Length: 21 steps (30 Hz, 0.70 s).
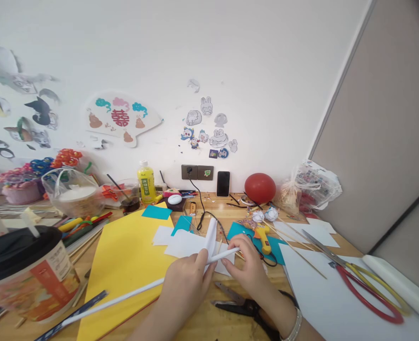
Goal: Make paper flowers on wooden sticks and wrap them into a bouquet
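Note:
A long thin white paper tube [134, 292] runs slantwise from the lower left up to the right. My left hand [188, 282] is closed around it near its upper end, with a strip of white paper [211, 237] standing up beside the fingers. At the tube's tip, my right hand [247, 265] pinches it between thumb and fingers. Underneath and beyond the hands lie white paper pieces [186, 242] and a yellow sheet [131, 258]. Black-handled scissors [243, 303] lie open below my right hand, partly covered by the forearm.
On the right are big scissors [369, 293] with red and yellow handles on white paper [308, 296]. A yellow glue gun [263, 238], thin sticks [303, 255] and a red balloon [260, 188] are farther back. At left stand a lidded cup [28, 274] and a drink bottle [146, 182].

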Available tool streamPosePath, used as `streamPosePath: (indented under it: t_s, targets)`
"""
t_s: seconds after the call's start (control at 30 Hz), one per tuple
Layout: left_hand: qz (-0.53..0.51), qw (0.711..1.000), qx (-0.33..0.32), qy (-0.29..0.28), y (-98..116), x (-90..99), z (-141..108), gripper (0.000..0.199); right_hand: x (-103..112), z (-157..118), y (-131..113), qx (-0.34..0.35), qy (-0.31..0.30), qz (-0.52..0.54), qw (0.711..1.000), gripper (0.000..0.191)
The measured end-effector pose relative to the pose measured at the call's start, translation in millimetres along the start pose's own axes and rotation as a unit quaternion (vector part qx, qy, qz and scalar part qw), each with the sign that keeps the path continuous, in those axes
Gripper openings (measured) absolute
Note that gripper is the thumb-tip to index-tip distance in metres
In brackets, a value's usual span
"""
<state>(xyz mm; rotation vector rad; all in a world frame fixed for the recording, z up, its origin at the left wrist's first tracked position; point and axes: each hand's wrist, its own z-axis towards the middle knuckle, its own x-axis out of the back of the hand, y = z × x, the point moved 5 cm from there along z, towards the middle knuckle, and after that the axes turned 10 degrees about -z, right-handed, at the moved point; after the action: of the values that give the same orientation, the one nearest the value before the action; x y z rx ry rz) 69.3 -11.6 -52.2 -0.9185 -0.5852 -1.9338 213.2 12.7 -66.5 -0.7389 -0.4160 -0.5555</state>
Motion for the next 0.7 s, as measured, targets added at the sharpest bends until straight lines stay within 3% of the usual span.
streamPosePath:
  t_s: [0.7]
  targets:
    - [-0.002,1.0,-0.006,-0.01,-1.2,-0.9,1.1,0.014,0.2,2.2,5.5,0.01,-0.016,0.022,1.0,0.006]
